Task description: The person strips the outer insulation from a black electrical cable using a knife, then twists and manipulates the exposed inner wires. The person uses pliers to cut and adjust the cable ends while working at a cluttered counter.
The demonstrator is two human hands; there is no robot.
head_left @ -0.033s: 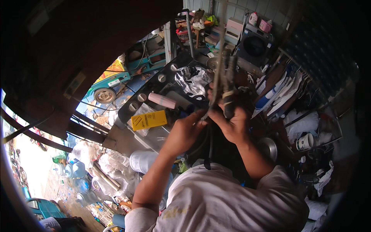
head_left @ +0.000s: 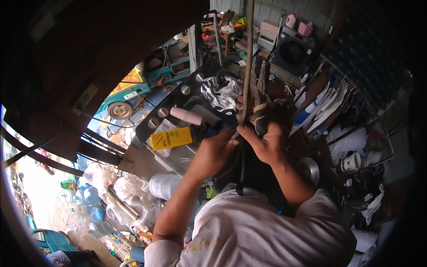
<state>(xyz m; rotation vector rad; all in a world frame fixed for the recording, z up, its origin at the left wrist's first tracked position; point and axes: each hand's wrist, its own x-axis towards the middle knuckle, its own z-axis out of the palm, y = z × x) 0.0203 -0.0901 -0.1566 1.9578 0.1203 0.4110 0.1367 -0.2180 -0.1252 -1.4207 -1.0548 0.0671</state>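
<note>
My right hand point(head_left: 270, 141) is closed around a pair of dark pliers point(head_left: 259, 80), whose jaws point up and away from me, slightly apart. A pale band wraps the handle. A long grey-brown cable point(head_left: 248, 62) rises from between my hands to the top of the view; my right thumb presses near its lower end. My left hand point(head_left: 215, 149) pinches the same spot with thumb and forefinger, so the end itself is hidden. Left of it, a yellow box point(head_left: 171, 139) and a pink cylinder point(head_left: 186, 115) lie on a black-edged worktop with knobs point(head_left: 144, 129).
A crumpled black-and-white cloth point(head_left: 221, 92) lies beyond my hands. Hanging clothes point(head_left: 322, 104) and a metal bowl point(head_left: 308, 171) are at the right. Large plastic bottles point(head_left: 91, 196) and clear bags point(head_left: 138, 191) crowd the lower left. A dark washing machine point(head_left: 292, 51) stands at the back.
The cable's upper part has swung slightly left and looks sharper. The pliers have tilted a little left, and their jaws show more distinctly. Both hands stay nearly in place.
</note>
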